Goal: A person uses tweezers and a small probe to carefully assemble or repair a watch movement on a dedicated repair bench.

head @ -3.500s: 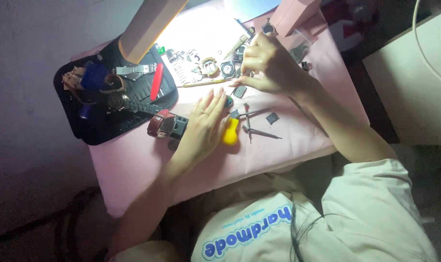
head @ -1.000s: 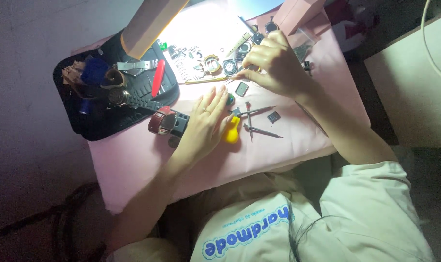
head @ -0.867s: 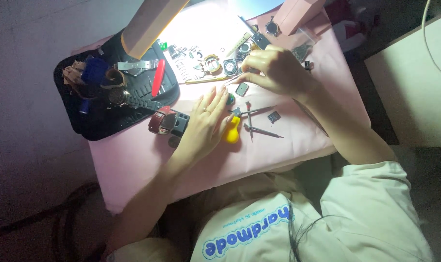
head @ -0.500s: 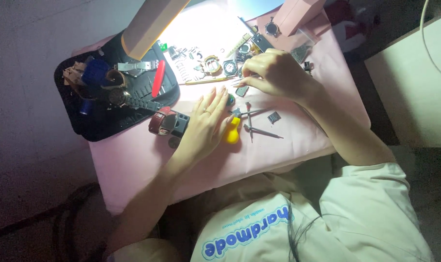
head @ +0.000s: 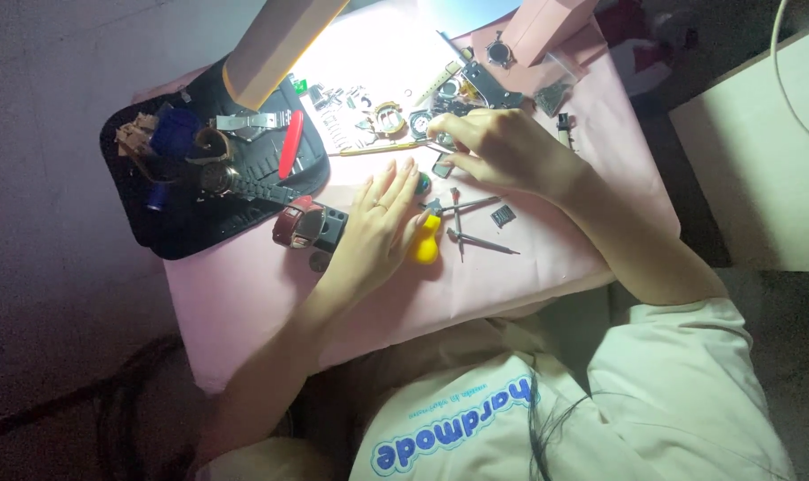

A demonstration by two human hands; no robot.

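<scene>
Left hand lies open, flat on the pink tabletop, yellow-handled screwdriver just beside; right hand curls, perhaps pinching a small part.

Near the left hand, bare pink cloth gives room toward the wrist; small screwdrivers and a yellow handle crowd its fingertips.
</scene>
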